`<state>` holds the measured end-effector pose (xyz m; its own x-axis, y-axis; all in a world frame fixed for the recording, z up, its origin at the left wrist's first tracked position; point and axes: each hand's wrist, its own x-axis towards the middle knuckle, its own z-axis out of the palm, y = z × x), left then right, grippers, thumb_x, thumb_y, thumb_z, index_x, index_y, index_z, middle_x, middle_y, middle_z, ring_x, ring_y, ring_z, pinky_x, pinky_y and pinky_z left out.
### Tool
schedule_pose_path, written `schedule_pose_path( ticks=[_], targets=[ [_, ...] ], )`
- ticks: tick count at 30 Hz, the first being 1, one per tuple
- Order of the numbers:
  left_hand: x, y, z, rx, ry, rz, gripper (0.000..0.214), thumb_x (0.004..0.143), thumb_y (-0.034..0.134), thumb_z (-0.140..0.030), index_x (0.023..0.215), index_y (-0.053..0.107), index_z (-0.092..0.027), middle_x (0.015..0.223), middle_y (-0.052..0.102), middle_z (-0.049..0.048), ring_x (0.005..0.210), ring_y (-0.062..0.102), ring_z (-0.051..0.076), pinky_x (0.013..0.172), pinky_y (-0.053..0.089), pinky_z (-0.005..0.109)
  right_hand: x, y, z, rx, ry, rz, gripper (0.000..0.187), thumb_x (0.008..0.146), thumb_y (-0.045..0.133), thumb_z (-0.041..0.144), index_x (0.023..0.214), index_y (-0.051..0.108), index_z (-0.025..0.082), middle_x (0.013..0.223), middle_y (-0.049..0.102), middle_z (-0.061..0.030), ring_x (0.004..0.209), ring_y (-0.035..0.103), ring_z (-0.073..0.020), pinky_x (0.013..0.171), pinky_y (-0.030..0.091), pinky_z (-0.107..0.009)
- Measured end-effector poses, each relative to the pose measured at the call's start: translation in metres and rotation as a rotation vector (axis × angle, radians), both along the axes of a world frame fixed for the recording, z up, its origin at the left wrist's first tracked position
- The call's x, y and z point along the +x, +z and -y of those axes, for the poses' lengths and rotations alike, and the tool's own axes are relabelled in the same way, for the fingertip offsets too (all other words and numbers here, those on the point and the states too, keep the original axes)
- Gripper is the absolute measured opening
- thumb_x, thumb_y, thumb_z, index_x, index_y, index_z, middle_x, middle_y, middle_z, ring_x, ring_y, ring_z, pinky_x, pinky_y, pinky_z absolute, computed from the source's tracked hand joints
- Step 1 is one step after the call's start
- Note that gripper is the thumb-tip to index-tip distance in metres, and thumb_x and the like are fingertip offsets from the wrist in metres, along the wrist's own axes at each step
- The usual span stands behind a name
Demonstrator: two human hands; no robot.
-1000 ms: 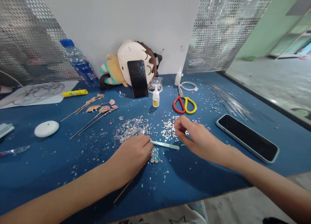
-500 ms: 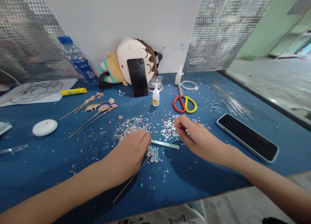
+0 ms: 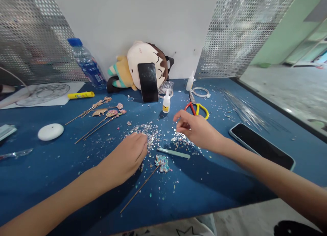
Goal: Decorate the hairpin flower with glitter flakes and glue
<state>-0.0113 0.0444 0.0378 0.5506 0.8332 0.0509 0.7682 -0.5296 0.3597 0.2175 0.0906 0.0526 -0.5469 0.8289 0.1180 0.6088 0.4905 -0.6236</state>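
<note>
My left hand (image 3: 129, 157) rests on the blue table at the edge of a spread of shiny flakes (image 3: 150, 132). Its fingers are curled together and their undersides are hidden. Just right of it lie pale green tweezers (image 3: 175, 153), touched by neither hand. Below them is a flower-shaped hairpin (image 3: 162, 163) covered in blue iridescent flakes, its thin metal stem slanting toward the front edge. My right hand (image 3: 195, 127) hovers over another patch of flakes (image 3: 180, 139), fingers bent, thumb and forefinger apart with nothing seen between them. A white glue bottle (image 3: 166, 103) stands beyond it.
Red-and-yellow-handled scissors (image 3: 203, 109) lie behind my right hand. A phone (image 3: 263, 144) and thin wires (image 3: 245, 109) are at right. Several metal hairpins (image 3: 102, 115) and a white oval object (image 3: 50, 132) lie left. Another phone (image 3: 148, 82) leans on a plush doll (image 3: 122, 72).
My left hand has drawn left, away from the tweezers and flower hairpin. My right hand has moved up and left toward the glue bottle, now partly covering the scissors. The view has shifted slightly.
</note>
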Motion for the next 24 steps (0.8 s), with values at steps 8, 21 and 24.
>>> schedule_pose_path(
  ticks=[8,21,24],
  targets=[
    [-0.001,-0.002,-0.003,0.017,0.076,0.063,0.03,0.088,0.027,-0.025,0.06,0.037,-0.019,0.057,0.043,-0.0008,0.055,0.039,0.012,0.054,0.028,0.028,-0.006,-0.016,-0.024,-0.053,0.069,0.002,0.027,0.073,0.035,0.003,0.096,0.031,0.018,0.064,0.036,0.0043,0.051,0.033,-0.0082,0.048,0.029,-0.022],
    [-0.002,0.002,-0.001,-0.176,0.237,0.453,0.009,0.079,0.054,-0.025,0.076,0.062,-0.021,0.071,0.066,-0.0041,0.063,0.059,0.01,0.06,0.046,0.02,-0.037,-0.015,0.003,0.114,0.257,-0.077,0.007,0.085,0.043,0.019,0.08,0.046,0.016,0.072,0.05,-0.0004,0.065,0.044,-0.0088,0.058,0.034,-0.022],
    [-0.002,0.002,0.0,-0.263,0.236,0.568,0.011,0.077,0.057,-0.029,0.082,0.063,-0.021,0.072,0.068,-0.0033,0.065,0.063,0.012,0.06,0.05,0.02,-0.041,-0.017,0.009,0.238,0.303,-0.105,0.019,0.088,0.044,0.024,0.071,0.046,0.016,0.068,0.05,-0.0009,0.064,0.043,-0.009,0.057,0.034,-0.022]
  ],
)
